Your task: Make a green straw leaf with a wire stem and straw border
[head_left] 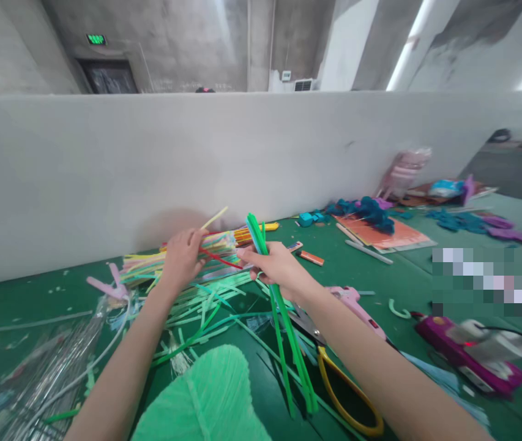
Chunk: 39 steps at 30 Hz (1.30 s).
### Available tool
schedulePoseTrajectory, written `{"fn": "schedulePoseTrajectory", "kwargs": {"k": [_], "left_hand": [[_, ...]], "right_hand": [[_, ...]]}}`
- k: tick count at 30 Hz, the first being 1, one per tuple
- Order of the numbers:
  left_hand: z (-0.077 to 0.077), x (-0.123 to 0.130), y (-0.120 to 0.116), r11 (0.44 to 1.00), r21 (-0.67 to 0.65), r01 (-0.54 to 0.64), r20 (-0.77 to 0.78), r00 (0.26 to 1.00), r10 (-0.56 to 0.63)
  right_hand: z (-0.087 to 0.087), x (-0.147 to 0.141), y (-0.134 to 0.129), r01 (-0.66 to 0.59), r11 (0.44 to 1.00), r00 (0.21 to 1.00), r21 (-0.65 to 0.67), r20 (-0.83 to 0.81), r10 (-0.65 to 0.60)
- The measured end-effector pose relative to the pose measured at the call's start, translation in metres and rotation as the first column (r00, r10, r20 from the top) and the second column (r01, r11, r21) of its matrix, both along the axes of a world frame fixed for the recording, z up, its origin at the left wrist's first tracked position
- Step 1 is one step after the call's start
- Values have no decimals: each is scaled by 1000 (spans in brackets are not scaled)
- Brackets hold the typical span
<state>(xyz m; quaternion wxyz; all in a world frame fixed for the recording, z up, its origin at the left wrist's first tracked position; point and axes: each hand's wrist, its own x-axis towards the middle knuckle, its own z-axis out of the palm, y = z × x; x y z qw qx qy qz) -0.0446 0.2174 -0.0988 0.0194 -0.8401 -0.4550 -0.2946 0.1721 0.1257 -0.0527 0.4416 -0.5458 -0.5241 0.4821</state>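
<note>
My right hand [275, 264] is closed round a bundle of green pipe cleaners [288, 337] that slants down toward the front. My left hand [184, 258] lies at the pile of colored pipe cleaners [144, 267], its fingers pinched near a red pipe cleaner [220, 257] and a pale yellow one [215, 217]; exactly what it grips is partly hidden. Below both hands sits a fuzzy green leaf shape [210, 398]. Loose light green pipe cleaners [196, 306] spread over the table between my arms.
Yellow-handled scissors [343, 392] and a pink glue gun [357, 306] lie by my right forearm. A purple power strip [472, 355] is at the right. Metal wires [59, 380] lie left on the green table [407, 275]; a white partition [150, 165] stands behind.
</note>
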Motion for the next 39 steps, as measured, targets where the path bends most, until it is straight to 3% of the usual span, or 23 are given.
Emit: {"fn": "schedulePoseTrajectory", "kwargs": {"k": [3,7,8,9,12,16,18,22,26,29,31,33,35,36,38,39], "left_hand": [[28,11,-5,998,-55,19,91,996,-13],[60,22,-55,968,-201,150,230,968,-102],[65,24,-71,943,-273,191,282,953,-112],[68,26,-87,871,-404,280,430,898,-90],[74,25,-122,742,-535,403,645,763,51],[73,15,-136,680,-578,451,699,704,127],[70,8,-137,697,-579,423,686,714,136],[59,-5,-141,738,-604,303,629,749,207],[45,-19,-150,734,-636,239,617,729,296],[45,-34,-157,706,-654,270,691,593,414],[53,-51,-161,696,-647,311,749,432,503],[65,-70,-166,689,-639,343,768,344,541],[77,-89,-170,672,-664,328,744,375,553],[79,-95,-171,642,-702,307,704,434,562],[74,-101,-173,552,-800,237,556,638,532],[65,-100,-173,506,-840,196,454,765,457]], "right_hand": [[14,8,-17,-166,984,959,-62,-241,147],[21,3,-40,-429,897,794,-104,-518,319],[21,-1,-44,-470,876,767,-105,-539,347],[19,-6,-48,-504,857,746,-107,-554,370],[15,-21,-58,-559,822,713,-110,-569,409],[6,-34,-69,-452,887,766,-98,-552,329],[1,-39,-73,-380,921,802,-90,-528,280],[-6,-48,-78,-326,936,858,-132,-457,234],[-8,-53,-77,-255,948,902,-192,-399,162],[-7,-49,-76,-246,937,908,-249,-397,133],[-6,-41,-74,-249,934,907,-255,-400,132],[-4,-31,-73,-241,939,901,-247,-417,121],[-3,-21,-72,-252,931,876,-266,-472,103],[-2,-17,-71,-273,919,858,-285,-505,98],[-3,-11,-71,-319,888,830,-330,-549,94],[-3,-9,-71,-333,876,825,-347,-557,93]]}}
